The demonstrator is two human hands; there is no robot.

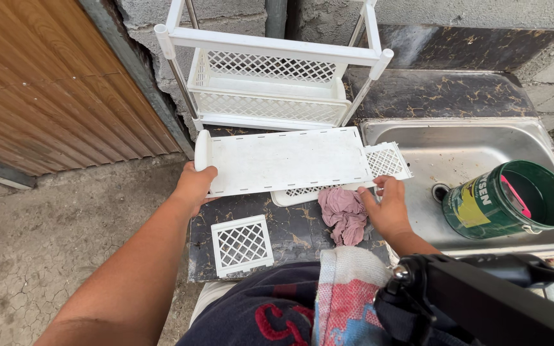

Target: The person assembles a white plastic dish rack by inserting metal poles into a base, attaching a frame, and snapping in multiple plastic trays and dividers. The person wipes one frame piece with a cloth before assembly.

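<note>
White shelf panel [283, 160] in both hands

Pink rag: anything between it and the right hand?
Nothing visible. The crumpled pink cloth rag lies on the dark marbled counter, right beside the right hand, which grips the edge of the lattice panel. The left hand holds the flat white plastic shelf panel.

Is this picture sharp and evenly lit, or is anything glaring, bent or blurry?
Head view: soft, even daylight, faint shadows; the white panel held by the left hand looks bright but keeps its detail; mild sheen in the steel sink; the rack leans from wide-angle distortion; the black mount near the lens is slightly soft.
</note>
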